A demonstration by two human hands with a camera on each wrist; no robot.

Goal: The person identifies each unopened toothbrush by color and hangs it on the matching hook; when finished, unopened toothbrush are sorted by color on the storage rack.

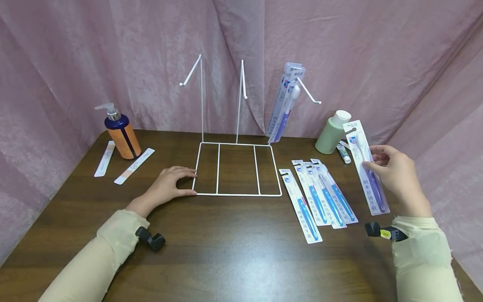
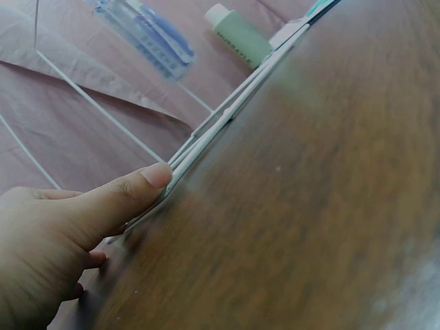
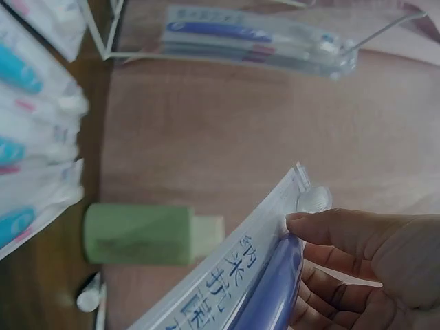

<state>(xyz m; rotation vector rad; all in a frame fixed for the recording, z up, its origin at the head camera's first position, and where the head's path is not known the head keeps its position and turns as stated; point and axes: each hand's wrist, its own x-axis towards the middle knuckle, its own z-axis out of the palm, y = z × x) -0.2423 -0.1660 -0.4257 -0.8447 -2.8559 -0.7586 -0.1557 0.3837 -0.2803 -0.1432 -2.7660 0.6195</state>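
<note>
My right hand (image 1: 396, 172) pinches a packaged toothbrush (image 1: 365, 167) with a purple handle, holding it tilted at the right of the table. In the right wrist view, the thumb (image 3: 330, 223) lies across the front of the pack. A white wire display rack (image 1: 237, 195) with three upright hooks stands at the table's back. With thumb and fingers, my left hand (image 1: 166, 184) holds the rack's front left corner. Purple toothbrush packs (image 1: 284, 102) hang from the right hook, while the left hook (image 1: 190, 70) and middle hook (image 1: 243, 79) are bare.
Several blue toothbrush packs (image 1: 300, 205) lie right of the rack. A green bottle (image 1: 329, 136) stands behind them beside a small tube (image 1: 344, 154). At the left are an orange pump bottle (image 1: 123, 138) and two white strips (image 1: 133, 166). Pink curtain (image 1: 151, 50) closes off the back.
</note>
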